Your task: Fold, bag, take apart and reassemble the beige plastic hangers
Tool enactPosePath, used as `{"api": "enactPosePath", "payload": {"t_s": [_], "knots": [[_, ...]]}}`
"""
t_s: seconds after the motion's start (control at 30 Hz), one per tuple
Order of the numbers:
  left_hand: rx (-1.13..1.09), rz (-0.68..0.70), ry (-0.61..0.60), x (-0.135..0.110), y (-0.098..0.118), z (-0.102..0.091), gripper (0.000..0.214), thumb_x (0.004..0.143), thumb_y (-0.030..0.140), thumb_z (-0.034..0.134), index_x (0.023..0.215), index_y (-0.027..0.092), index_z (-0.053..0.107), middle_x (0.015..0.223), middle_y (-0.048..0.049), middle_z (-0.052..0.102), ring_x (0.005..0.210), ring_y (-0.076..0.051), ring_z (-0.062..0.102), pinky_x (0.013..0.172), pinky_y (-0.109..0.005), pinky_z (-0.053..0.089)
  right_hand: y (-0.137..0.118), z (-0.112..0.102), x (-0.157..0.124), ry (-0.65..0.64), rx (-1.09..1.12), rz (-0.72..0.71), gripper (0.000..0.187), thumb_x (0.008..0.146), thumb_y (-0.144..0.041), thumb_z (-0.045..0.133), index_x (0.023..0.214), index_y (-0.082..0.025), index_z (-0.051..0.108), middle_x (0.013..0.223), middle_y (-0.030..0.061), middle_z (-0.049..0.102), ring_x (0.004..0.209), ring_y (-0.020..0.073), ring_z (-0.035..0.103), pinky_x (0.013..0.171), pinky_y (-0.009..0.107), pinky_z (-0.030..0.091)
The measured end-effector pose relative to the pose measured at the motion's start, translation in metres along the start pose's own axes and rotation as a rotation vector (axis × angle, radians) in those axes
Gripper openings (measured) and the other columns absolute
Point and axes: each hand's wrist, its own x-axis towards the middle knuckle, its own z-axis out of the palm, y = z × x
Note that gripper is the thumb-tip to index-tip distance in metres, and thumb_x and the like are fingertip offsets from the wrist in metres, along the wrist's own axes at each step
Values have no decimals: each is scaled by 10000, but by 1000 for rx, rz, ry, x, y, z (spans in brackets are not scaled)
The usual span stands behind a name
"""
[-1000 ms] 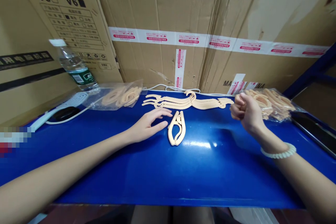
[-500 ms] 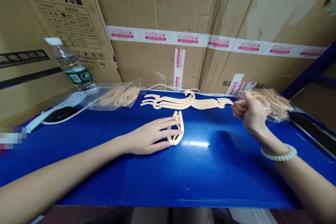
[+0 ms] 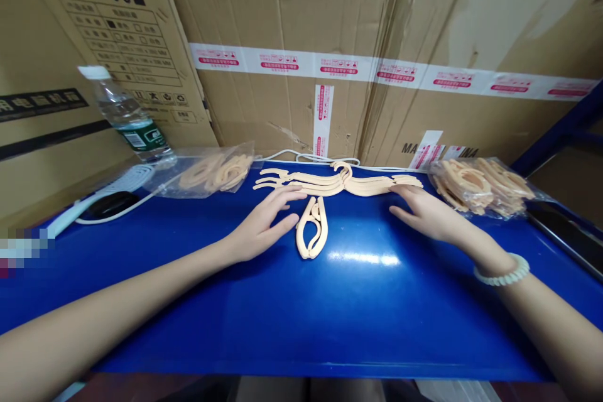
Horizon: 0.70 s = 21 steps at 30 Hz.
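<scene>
A folded beige plastic hanger (image 3: 322, 235) lies on the blue table, its curved arms forming a loop. Behind it, several unfolded hangers (image 3: 320, 185) are stacked flat with their hooks at the back. My left hand (image 3: 264, 223) is open between the two, its fingertips over the front edge of the stack's left arms and the thumb just left of the folded hanger. At the stack's right end, my right hand (image 3: 428, 210) has its fingers at the arm tips and the thumb spread apart. Whether either hand presses on the stack I cannot tell.
Clear bags of folded hangers lie at the left (image 3: 217, 173) and right (image 3: 480, 185). A water bottle (image 3: 129, 116), a pale blue-green handled item (image 3: 101, 191) and a black oval object (image 3: 113, 205) are at the left. Cardboard boxes (image 3: 282, 113) wall off the back. A dark flat object (image 3: 568, 239) lies far right.
My left hand has lifted off the folded hanger and moved up and left. My right hand, closed before near the right bag, has come left to the stack's end and opened.
</scene>
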Motion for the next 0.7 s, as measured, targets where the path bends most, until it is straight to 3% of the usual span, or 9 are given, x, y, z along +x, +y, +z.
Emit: {"api": "enactPosePath", "payload": {"t_s": [0.1, 0.23, 0.5, 0.7], "knots": [[-109, -112, 65, 2, -5, 1, 334, 1010, 388, 491, 1289, 223, 571, 1429, -127, 541, 1322, -280, 539, 1064, -464, 509, 6, 12, -2, -59, -56, -15, 547, 960, -319, 474, 1424, -30, 483, 1459, 277, 511, 1345, 392, 514, 1107, 552, 453], [-93, -102, 54, 2, -4, 2, 310, 1000, 377, 512, 1259, 218, 574, 1361, -113, 575, 1246, -253, 583, 1037, -428, 519, 9, 14, -3, -122, -56, -1, 566, 979, -277, 436, 1476, -8, 426, 1538, 288, 408, 1409, 392, 440, 1129, 562, 433], [-3, -2, 3, -2, -1, 3, 352, 1007, 326, 511, 1348, 238, 514, 1382, -98, 568, 1239, -242, 576, 1040, -403, 504, 18, 2, 0, -133, -22, -56, 434, 965, -267, 471, 1340, -87, 594, 1366, 219, 603, 1260, 370, 585, 1087, 550, 480], [16, -1, -1, -2, -2, 3, 342, 1009, 333, 511, 1335, 228, 524, 1384, -105, 574, 1239, -245, 576, 1035, -416, 506, 24, 7, 0, -100, 1, -43, 438, 944, -231, 501, 1348, -83, 582, 1366, 226, 597, 1266, 369, 578, 1085, 536, 478]]}}
